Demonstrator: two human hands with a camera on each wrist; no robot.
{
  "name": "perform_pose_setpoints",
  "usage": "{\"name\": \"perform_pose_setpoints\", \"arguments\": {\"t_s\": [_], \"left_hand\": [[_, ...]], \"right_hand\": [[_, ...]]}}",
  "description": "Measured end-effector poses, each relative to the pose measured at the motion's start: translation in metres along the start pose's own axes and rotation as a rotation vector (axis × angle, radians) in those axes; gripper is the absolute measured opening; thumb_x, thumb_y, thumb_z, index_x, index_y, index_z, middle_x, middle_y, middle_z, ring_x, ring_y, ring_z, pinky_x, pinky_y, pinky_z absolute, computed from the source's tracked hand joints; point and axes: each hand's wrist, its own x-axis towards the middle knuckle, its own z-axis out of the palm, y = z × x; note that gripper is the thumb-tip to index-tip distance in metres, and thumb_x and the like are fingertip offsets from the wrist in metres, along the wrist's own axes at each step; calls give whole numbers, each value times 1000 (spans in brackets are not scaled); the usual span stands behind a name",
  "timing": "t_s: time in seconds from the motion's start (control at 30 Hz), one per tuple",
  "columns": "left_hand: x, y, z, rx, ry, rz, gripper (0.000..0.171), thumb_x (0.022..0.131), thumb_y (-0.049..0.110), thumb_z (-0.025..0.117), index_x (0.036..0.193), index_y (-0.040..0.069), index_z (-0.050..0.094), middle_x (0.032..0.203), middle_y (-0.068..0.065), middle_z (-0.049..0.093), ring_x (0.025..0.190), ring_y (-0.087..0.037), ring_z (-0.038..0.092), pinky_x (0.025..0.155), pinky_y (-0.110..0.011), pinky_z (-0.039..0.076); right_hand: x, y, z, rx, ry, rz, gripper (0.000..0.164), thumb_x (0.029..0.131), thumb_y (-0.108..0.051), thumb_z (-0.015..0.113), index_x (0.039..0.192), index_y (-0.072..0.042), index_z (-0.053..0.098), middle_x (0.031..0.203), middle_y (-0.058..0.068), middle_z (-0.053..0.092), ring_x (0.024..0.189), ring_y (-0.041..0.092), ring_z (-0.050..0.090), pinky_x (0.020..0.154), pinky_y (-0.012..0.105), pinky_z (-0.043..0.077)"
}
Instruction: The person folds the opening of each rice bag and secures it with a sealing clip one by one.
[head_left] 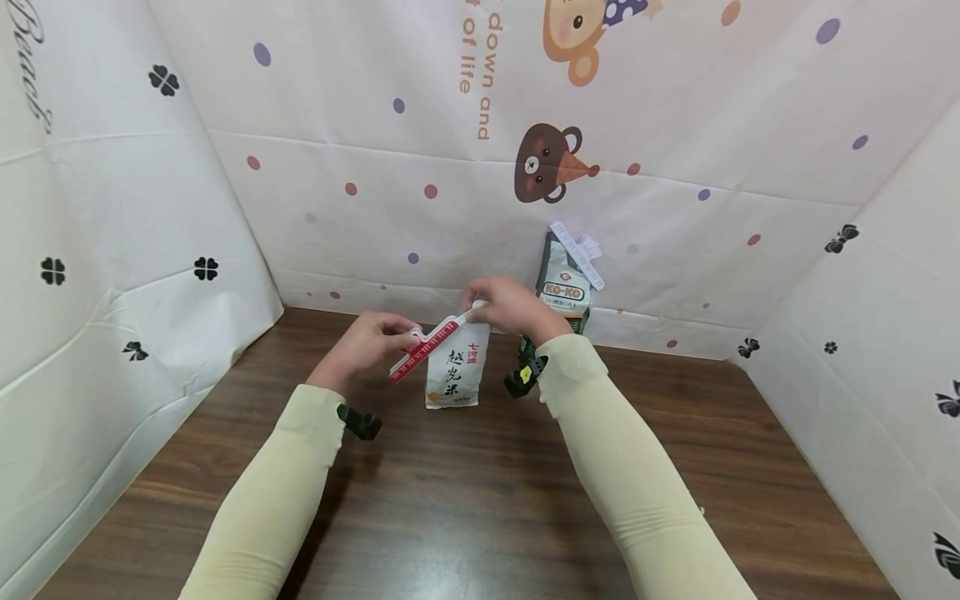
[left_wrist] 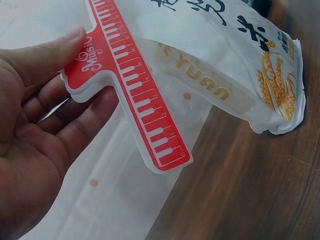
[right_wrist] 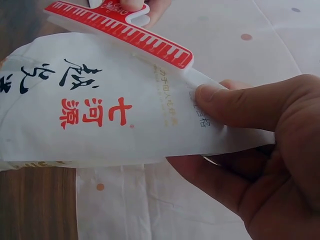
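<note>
A white rice bag (head_left: pixel 456 367) with red and black characters stands upright near the back of the table. My right hand (head_left: pixel 513 307) pinches its top edge, thumb on the printed front, as the right wrist view shows. My left hand (head_left: pixel 371 343) holds a red clip (left_wrist: pixel 132 80) with a piano-key pattern by its handle, thumb on the red face and fingers behind. The clip slants across the bag's upper left edge, its long bar beside the top in the right wrist view. Wheat ears are printed on the bag's lower corner (left_wrist: pixel 277 87).
Behind my right hand, a dark green and white KO-KO bag (head_left: pixel 564 287) leans at the back wall, a white piano-key clip (head_left: pixel 577 255) across its top. Printed white cloth (head_left: pixel 420 225) walls the brown wooden table (head_left: pixel 465 500) at the back and sides.
</note>
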Motion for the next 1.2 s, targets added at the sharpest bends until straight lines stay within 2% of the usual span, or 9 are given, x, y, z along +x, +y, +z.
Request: {"name": "perform_pose_setpoints", "arguments": {"t_s": [0.13,0.3,0.57,0.73,0.97,1.2], "left_hand": [[1,4,0,-25,-9,-12,27,82,38,76,104,21,75,102,-3,71,98,-23,60,88,-41,50],[1,10,0,-57,-17,-23,28,83,36,76,106,20,74,104,-5,70,100,-25,59,92,-45,49],[3,16,0,-36,-23,-14,29,84,35,75,108,17,74,104,-6,70,99,-24,59,91,-45,49],[4,18,0,-25,-37,16,28,84,35,75,107,18,74,106,-5,71,97,-24,63,91,-45,50],[5,21,0,-12,-40,29,28,84,35,75,106,18,74,108,-5,70,98,-24,61,90,-46,50],[5,23,1,-23,-34,27,28,84,34,75,106,16,74,106,-6,70,98,-24,60,89,-47,51]], "right_hand": [[-1,0,1,64,8,29,4,90,-17,68,92,-16,66,106,1,66,96,20,59,80,34,51],[-2,1,1,124,12,50,5,88,-17,70,92,-15,68,101,0,67,93,20,58,79,34,50],[-4,4,0,142,22,62,4,90,-19,68,92,-19,71,100,0,67,92,20,58,78,35,50],[-6,6,1,153,39,46,4,90,-20,67,94,-18,69,102,1,67,94,20,59,79,35,51],[-7,10,3,213,77,57,19,87,-20,71,101,-12,62,101,4,66,92,21,61,76,34,53],[-8,14,3,269,83,71,26,86,-18,73,105,-14,57,97,7,68,86,23,63,74,37,54]]}}
